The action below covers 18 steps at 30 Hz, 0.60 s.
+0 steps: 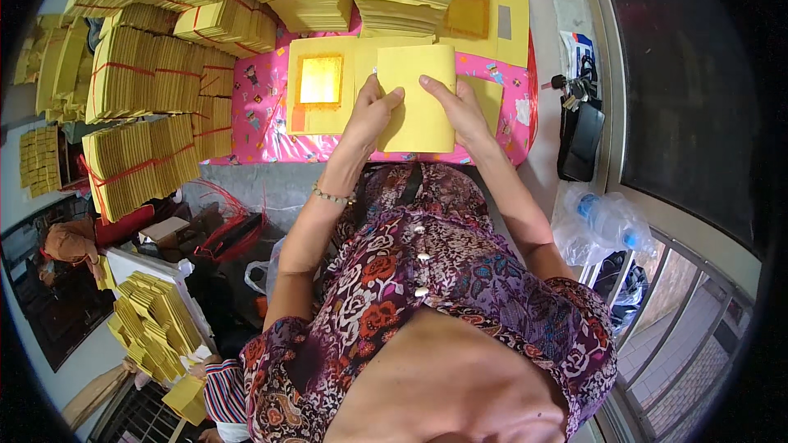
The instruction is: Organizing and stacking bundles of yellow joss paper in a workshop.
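A folded sheet of yellow paper (421, 127) is held upright between my two hands above the table's near edge. My left hand (371, 117) grips its left side, thumb on the front and fingers partly hidden. On the opposite side, my right hand (465, 112) presses its thumb against the upper part, with the other fingers mostly behind the paper. Beneath and to the left lies a yellow sheet with a shiny gold square (321, 80) bordered in orange. Farther back rises a tall stack of yellow paper (398, 18), its top sheet bearing grey and orange patches.
A pink patterned cover (267, 133) lies over the table. Bundles of yellow paper (131, 78) tied with red string are piled along the left. Keys (574, 90) and a dark phone-like object (584, 141) sit at the right. Lower left, another person's striped sleeve (226, 385) shows near more yellow bundles.
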Available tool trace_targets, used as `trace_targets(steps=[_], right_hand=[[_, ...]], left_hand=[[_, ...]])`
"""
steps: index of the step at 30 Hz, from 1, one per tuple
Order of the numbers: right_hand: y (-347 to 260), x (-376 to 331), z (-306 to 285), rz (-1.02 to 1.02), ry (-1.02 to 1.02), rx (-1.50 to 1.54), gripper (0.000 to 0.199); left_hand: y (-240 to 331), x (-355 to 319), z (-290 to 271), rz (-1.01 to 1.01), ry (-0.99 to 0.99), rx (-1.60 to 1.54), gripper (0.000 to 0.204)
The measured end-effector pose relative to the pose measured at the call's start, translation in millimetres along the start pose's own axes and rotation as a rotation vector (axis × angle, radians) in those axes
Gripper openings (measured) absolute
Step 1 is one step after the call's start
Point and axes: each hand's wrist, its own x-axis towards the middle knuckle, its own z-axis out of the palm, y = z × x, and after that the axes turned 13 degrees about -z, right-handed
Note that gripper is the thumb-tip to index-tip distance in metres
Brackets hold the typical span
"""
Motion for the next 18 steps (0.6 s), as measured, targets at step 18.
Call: trace_targets(steps=[18], right_hand=[[-20.6, -20.5, -0.7, -0.273, -0.034, -0.017, 0.03]], left_hand=[[-14.9, -32.3, 14.2, 0.352, 0.042, 0.07, 0.047]])
